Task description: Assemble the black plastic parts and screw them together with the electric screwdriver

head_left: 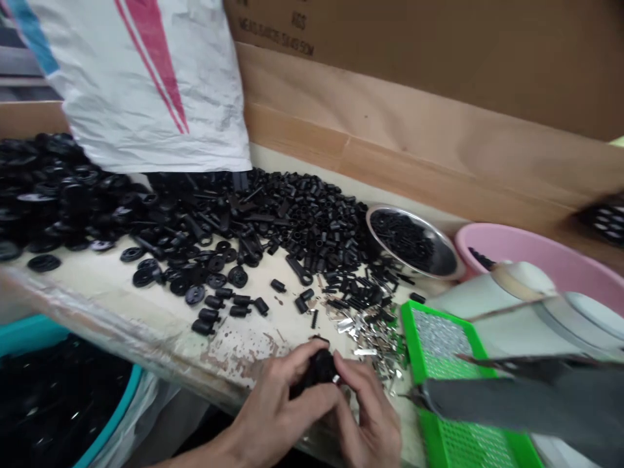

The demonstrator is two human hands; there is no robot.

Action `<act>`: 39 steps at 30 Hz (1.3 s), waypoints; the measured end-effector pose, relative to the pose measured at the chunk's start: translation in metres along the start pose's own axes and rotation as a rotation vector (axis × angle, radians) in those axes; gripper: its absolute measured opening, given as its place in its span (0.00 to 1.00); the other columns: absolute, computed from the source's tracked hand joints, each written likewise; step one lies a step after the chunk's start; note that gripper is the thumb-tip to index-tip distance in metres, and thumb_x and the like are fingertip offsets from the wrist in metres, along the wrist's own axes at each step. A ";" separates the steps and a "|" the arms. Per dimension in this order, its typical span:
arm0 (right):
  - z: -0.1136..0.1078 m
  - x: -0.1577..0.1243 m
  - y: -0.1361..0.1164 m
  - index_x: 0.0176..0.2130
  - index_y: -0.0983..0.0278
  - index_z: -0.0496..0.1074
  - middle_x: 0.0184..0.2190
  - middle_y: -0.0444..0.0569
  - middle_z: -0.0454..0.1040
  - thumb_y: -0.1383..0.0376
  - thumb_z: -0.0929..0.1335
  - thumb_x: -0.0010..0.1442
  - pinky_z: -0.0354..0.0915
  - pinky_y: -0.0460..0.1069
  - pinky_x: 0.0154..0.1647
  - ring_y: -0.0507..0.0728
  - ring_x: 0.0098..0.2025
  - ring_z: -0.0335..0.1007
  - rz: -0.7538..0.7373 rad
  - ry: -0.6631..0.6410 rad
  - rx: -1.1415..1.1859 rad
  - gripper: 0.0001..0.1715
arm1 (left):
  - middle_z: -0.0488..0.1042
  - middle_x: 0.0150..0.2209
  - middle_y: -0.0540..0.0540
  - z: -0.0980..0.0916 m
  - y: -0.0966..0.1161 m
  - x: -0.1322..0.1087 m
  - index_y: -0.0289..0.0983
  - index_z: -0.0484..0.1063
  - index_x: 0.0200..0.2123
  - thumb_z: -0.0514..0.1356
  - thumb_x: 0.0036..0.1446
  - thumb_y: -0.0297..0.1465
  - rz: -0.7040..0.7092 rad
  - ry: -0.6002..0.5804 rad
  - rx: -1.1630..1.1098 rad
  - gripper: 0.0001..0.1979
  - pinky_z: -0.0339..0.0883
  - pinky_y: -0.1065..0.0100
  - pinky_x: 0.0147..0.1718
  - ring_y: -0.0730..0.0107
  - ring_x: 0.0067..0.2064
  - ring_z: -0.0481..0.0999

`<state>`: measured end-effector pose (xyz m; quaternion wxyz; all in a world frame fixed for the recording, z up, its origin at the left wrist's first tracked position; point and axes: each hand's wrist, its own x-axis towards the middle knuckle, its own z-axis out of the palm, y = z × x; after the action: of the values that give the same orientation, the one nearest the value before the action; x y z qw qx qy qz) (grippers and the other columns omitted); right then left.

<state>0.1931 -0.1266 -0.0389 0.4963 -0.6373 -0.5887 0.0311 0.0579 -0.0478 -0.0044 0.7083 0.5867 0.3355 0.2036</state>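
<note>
At bottom centre of the frame, the left hand (275, 406) and right hand (365, 416) held a black moulded plastic part (319, 369) in a narrow pinch, just beside loose silver metal clips (363, 331).

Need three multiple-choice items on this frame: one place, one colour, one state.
1. Where is the steel bowl?
A) Inside the teal tub
B) Beside the pink basin
C) Under the white sack

2. What colour is the perforated tray?
A) Green
B) Blue
C) Pink

3. What state is the black part in?
A) Lying loose on the table
B) Inside the bowl
C) Held by the left hand and right hand

B: the bowl sits next to the basin's rim.
A: the tray's frame is bright green.
C: the fingers of both hands close around it.
</note>
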 end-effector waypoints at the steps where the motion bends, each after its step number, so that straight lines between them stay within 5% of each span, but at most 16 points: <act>1: -0.002 -0.006 -0.003 0.53 0.58 0.70 0.41 0.48 0.75 0.72 0.65 0.61 0.72 0.44 0.39 0.53 0.41 0.75 0.026 0.021 0.011 0.22 | 0.72 0.31 0.50 0.001 -0.001 0.000 0.36 0.65 0.56 0.58 0.58 0.39 -0.037 -0.038 -0.049 0.24 0.62 0.76 0.22 0.77 0.24 0.67; 5: -0.030 -0.020 -0.013 0.56 0.58 0.68 0.40 0.48 0.76 0.71 0.67 0.61 0.73 0.47 0.39 0.54 0.39 0.75 -0.003 -0.012 -0.022 0.24 | 0.68 0.23 0.53 0.009 -0.005 0.000 0.35 0.62 0.57 0.58 0.57 0.47 -0.196 -0.120 -0.155 0.30 0.53 0.77 0.15 0.79 0.17 0.61; 7: -0.054 -0.013 -0.018 0.54 0.55 0.69 0.39 0.47 0.75 0.71 0.68 0.59 0.72 0.49 0.39 0.55 0.39 0.74 0.008 0.168 -0.122 0.24 | 0.70 0.23 0.51 0.017 -0.001 0.001 0.36 0.62 0.56 0.60 0.54 0.48 -0.282 -0.117 -0.182 0.32 0.52 0.78 0.14 0.79 0.16 0.62; 9: -0.078 0.006 -0.021 0.54 0.52 0.69 0.43 0.47 0.73 0.69 0.68 0.59 0.70 0.53 0.44 0.57 0.43 0.72 0.141 0.509 -0.188 0.24 | 0.73 0.26 0.48 0.029 0.005 0.004 0.36 0.63 0.55 0.61 0.52 0.48 -0.342 -0.110 -0.183 0.32 0.52 0.78 0.14 0.78 0.17 0.64; 11: -0.094 0.034 -0.019 0.64 0.53 0.55 0.58 0.51 0.64 0.60 0.70 0.57 0.65 0.58 0.53 0.60 0.54 0.66 0.288 0.616 -0.021 0.39 | 0.74 0.27 0.47 0.046 0.010 0.007 0.36 0.63 0.55 0.62 0.52 0.48 -0.373 -0.145 -0.170 0.32 0.52 0.79 0.15 0.79 0.18 0.64; 13: -0.102 0.061 -0.013 0.63 0.56 0.57 0.55 0.52 0.68 0.55 0.73 0.51 0.65 0.58 0.53 0.62 0.55 0.65 0.309 0.399 0.219 0.45 | 0.75 0.27 0.46 0.062 0.012 0.010 0.35 0.63 0.54 0.62 0.52 0.47 -0.392 -0.210 -0.154 0.32 0.52 0.79 0.16 0.79 0.19 0.64; 14: -0.103 0.071 -0.010 0.58 0.59 0.64 0.50 0.52 0.73 0.54 0.72 0.52 0.68 0.56 0.49 0.61 0.51 0.69 0.335 0.263 0.319 0.36 | 0.75 0.27 0.46 0.069 0.012 0.013 0.35 0.63 0.54 0.62 0.52 0.47 -0.397 -0.247 -0.148 0.31 0.52 0.78 0.16 0.79 0.19 0.64; 16: -0.107 0.080 -0.003 0.45 0.62 0.73 0.37 0.49 0.77 0.54 0.73 0.52 0.71 0.53 0.39 0.58 0.39 0.74 0.397 0.212 0.375 0.23 | 0.75 0.28 0.45 0.080 0.011 0.019 0.34 0.63 0.54 0.61 0.53 0.46 -0.408 -0.314 -0.140 0.31 0.52 0.78 0.15 0.79 0.18 0.64; 20: -0.133 0.060 0.016 0.37 0.64 0.74 0.29 0.45 0.76 0.58 0.75 0.49 0.67 0.48 0.28 0.54 0.29 0.71 0.540 0.326 0.358 0.17 | 0.74 0.26 0.48 0.090 0.008 0.032 0.33 0.65 0.50 0.58 0.56 0.43 -0.457 -0.384 -0.097 0.24 0.49 0.79 0.13 0.81 0.15 0.62; 25: -0.166 0.028 0.046 0.47 0.63 0.71 0.24 0.41 0.72 0.62 0.71 0.54 0.65 0.49 0.30 0.52 0.27 0.69 0.475 0.551 0.329 0.20 | 0.71 0.23 0.51 0.110 -0.002 0.048 0.34 0.67 0.40 0.57 0.55 0.40 -0.505 -0.454 -0.043 0.15 0.50 0.80 0.12 0.82 0.15 0.62; 30: -0.157 0.023 0.064 0.45 0.64 0.69 0.20 0.39 0.71 0.60 0.69 0.55 0.64 0.50 0.30 0.52 0.24 0.69 0.447 0.563 0.357 0.18 | 0.69 0.21 0.53 0.126 -0.011 0.059 0.35 0.66 0.35 0.55 0.54 0.39 -0.525 -0.485 0.015 0.13 0.50 0.80 0.11 0.82 0.14 0.62; 39: -0.150 0.035 0.083 0.46 0.65 0.66 0.18 0.38 0.68 0.58 0.68 0.57 0.62 0.49 0.27 0.52 0.21 0.67 0.443 0.561 0.399 0.19 | 0.69 0.23 0.53 0.124 -0.005 0.058 0.35 0.66 0.37 0.55 0.55 0.41 -0.548 -0.471 0.038 0.15 0.49 0.79 0.12 0.84 0.15 0.61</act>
<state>0.3573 -0.1737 0.0005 0.7328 -0.6236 -0.2616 0.0759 0.1859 -0.0958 -0.0125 0.7834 0.5190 0.3118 -0.1407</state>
